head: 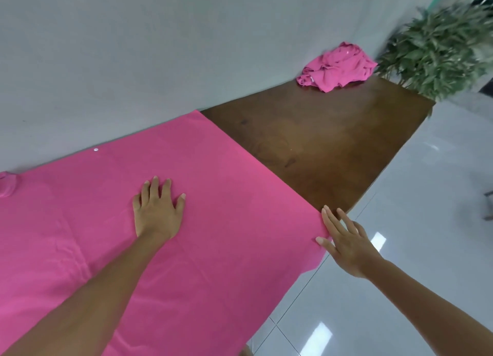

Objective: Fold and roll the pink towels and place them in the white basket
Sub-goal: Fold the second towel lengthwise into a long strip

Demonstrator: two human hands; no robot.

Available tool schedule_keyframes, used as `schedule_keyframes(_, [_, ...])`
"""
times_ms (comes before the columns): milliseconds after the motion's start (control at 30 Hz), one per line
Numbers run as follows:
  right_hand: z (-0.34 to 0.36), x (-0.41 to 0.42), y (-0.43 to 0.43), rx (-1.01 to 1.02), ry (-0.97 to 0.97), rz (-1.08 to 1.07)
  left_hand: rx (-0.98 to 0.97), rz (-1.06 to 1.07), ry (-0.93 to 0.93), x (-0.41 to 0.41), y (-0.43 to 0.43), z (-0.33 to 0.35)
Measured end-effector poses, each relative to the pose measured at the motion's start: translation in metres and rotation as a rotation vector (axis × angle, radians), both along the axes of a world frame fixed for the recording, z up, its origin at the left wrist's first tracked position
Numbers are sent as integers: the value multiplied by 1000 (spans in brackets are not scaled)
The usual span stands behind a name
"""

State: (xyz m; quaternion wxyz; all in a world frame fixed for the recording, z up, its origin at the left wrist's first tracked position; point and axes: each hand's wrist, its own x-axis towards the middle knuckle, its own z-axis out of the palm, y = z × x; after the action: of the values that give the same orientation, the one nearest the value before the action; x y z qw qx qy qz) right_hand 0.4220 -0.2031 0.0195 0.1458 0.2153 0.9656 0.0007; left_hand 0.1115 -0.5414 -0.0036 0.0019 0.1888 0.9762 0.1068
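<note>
A large pink towel (218, 185) lies spread flat over the near part of a dark wooden table (333, 136). My left hand (157, 211) presses flat on the middle of it, fingers straight and spread. At the towel's near right corner, over the table edge, my right hand (344, 241) touches the cloth with straight fingers. A second pink towel (336, 68) lies crumpled at the far end of the table against the wall. Another bit of pink cloth (8, 185) shows at the left edge. No white basket is in view.
A grey wall (133, 62) runs along the table's far side. A green leafy plant (440, 48) stands past the far end of the table. Shiny white floor tiles (400, 249) lie to the right.
</note>
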Motion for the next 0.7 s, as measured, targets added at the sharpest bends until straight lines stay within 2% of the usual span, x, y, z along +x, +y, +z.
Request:
schedule_keyframes(133, [1,-1,-9,-132,138,-171,-7,-10,-10,-1,-1,-2])
schedule_keyframes(367, [1,-17,5,-278,560,-396,-9,-48,-17,9,16,4])
schedule_keyframes(467, [0,-17,17,-333,572,-390,57,-193,-2,42,46,9])
schedule_keyframes(567, [1,-18,26,-393,504,-343,124,-348,-26,92,89,14])
schedule_keyframes(700, [-1,-21,31,-446,459,-299,97,-621,-35,155,145,16])
